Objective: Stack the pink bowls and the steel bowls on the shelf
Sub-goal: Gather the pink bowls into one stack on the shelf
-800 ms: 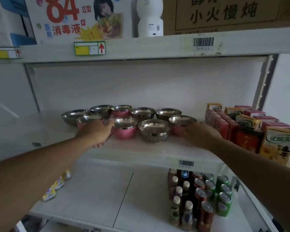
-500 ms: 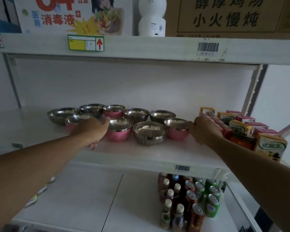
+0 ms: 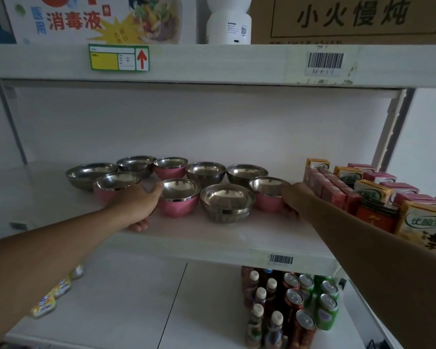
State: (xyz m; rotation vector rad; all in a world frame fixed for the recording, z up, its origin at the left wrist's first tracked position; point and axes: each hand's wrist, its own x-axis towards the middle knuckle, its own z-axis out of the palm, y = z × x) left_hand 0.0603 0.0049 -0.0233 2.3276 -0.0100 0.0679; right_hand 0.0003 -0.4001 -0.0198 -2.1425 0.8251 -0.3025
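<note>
Nine bowls sit in two rows on the white shelf (image 3: 237,235) at mid-frame. The left hand (image 3: 136,205) cups the side of a pink bowl (image 3: 178,197) left of centre. The right hand (image 3: 296,197) curls around another pink bowl (image 3: 268,195) right of centre. A steel bowl (image 3: 225,202) stands between them
</note>
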